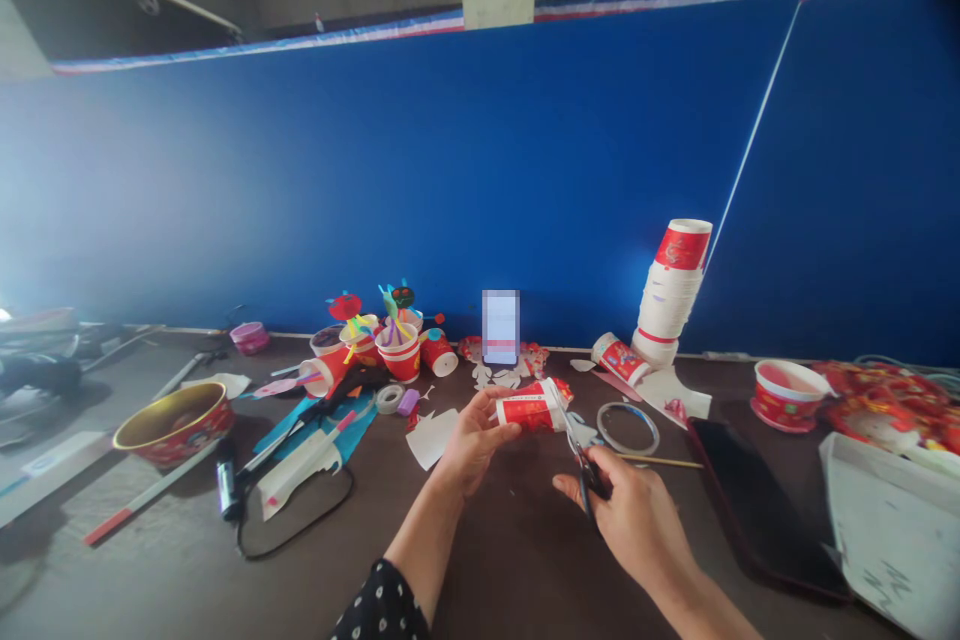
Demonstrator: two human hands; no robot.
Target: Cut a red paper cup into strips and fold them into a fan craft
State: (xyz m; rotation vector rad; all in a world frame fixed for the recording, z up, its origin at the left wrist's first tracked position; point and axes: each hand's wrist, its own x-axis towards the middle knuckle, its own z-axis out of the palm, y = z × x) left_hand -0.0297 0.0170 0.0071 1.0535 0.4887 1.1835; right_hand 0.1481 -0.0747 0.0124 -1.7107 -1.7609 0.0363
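My left hand grips a red and white paper cup lying on its side, its fingers behind and its thumb in front. In my right hand is a pair of scissors with dark handles. The blades point up and left and meet the right end of the cup; whether they are cutting into it I cannot tell. Behind the cup lie white paper scraps. A roll of tape and a thin wooden stick lie to the right, near my right hand.
A tall stack of paper cups stands at the back right. A dark tablet lies at right. A phone stands upright behind the cup. On the left are decorated cups, a gold-lined bowl and a corded glue gun.
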